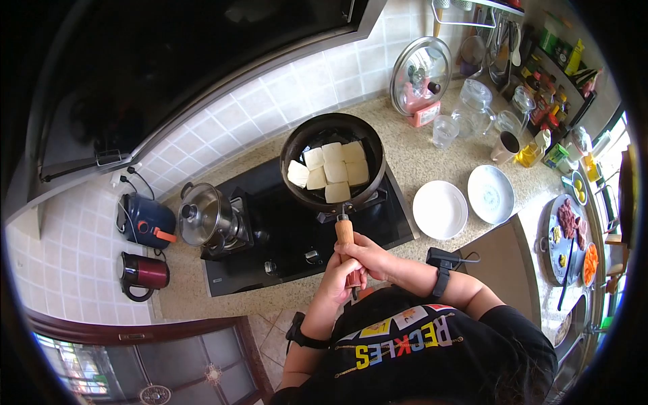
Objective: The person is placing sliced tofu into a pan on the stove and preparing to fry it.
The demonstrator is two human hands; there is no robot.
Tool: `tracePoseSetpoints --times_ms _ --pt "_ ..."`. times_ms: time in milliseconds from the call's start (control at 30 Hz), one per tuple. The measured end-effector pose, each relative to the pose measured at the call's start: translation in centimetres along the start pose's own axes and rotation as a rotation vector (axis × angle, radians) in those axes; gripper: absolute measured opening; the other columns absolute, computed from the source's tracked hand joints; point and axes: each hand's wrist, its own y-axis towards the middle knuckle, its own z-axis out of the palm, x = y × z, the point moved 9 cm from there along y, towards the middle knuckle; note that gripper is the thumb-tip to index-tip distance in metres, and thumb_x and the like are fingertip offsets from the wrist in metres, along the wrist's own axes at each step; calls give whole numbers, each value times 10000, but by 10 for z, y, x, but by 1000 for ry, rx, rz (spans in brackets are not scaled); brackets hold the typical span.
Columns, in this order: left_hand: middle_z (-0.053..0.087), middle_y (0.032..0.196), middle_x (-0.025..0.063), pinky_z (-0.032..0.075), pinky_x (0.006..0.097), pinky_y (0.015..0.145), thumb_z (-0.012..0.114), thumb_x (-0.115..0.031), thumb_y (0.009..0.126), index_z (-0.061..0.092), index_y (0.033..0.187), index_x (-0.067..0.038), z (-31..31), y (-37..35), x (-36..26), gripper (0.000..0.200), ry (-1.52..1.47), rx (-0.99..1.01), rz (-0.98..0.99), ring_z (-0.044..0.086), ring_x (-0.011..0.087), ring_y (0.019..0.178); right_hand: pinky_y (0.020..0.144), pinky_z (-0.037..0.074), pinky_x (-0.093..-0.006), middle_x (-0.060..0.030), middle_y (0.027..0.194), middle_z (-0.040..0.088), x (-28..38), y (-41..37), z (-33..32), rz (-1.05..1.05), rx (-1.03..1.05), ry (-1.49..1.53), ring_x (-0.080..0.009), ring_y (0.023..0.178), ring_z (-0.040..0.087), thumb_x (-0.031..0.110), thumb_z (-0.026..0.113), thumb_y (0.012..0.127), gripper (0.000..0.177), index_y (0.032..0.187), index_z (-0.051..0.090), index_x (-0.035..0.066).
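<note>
Both of my hands are wrapped around the wooden handle (344, 233) of a dark frying pan (293, 138). My left hand (337, 278) grips the lower end of the handle, near my body. Just above it, my right hand (370, 256) closes around the handle from the right side. In the pan lie several flat, pale pieces of tofu (334, 171), mostly side by side with a few edges overlapping. The pan is over the right burner of the black gas stove (287, 229).
A lidded steel pot (202, 214) stands on the left burner. Right of the stove are two white plates (440, 210). A glass lid (420, 76) leans at the wall. Further right, a round cutting board (555, 263) holds raw meat and a knife. A kettle (144, 275) stands far left.
</note>
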Motion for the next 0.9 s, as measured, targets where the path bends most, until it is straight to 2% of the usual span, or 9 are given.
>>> tracePoseSetpoints --times_ms 33,100,733,833,900 --pt "502 663 67 455 275 375 509 -92 786 441 952 -35 -1 1 1 188 0 2 -1 545 175 504 373 475 -244 -110 823 538 -2 1 0 -1 -2 0 -152 552 561 248 579 847 369 1090 438 8" --pt "501 663 67 455 271 375 511 -92 786 447 933 -29 -4 2 3 173 7 1 8 544 170 502 260 430 -255 -112 753 529 -2 3 -1 -22 -20 34 -167 384 521 245 572 848 366 1068 416 -2" --pt "506 668 76 460 275 386 501 -84 765 445 930 -21 -6 2 3 185 36 42 1 546 176 500 290 434 -247 -102 781 529 -4 2 -1 -63 -85 80 -146 424 521 254 594 839 395 1093 424 3" --pt "512 670 79 467 276 402 500 -92 769 451 941 -20 -7 2 5 193 39 57 -12 550 177 510 284 429 -239 -98 774 532 1 -4 1 -68 -112 82 -137 410 513 278 590 851 403 1089 424 -2" --pt "522 692 85 475 280 426 505 -104 773 449 1000 -9 -6 2 5 253 36 74 -14 559 185 530 283 425 -227 -90 762 535 0 -6 -1 -78 -94 62 -128 400 511 312 579 866 415 1080 424 -8"
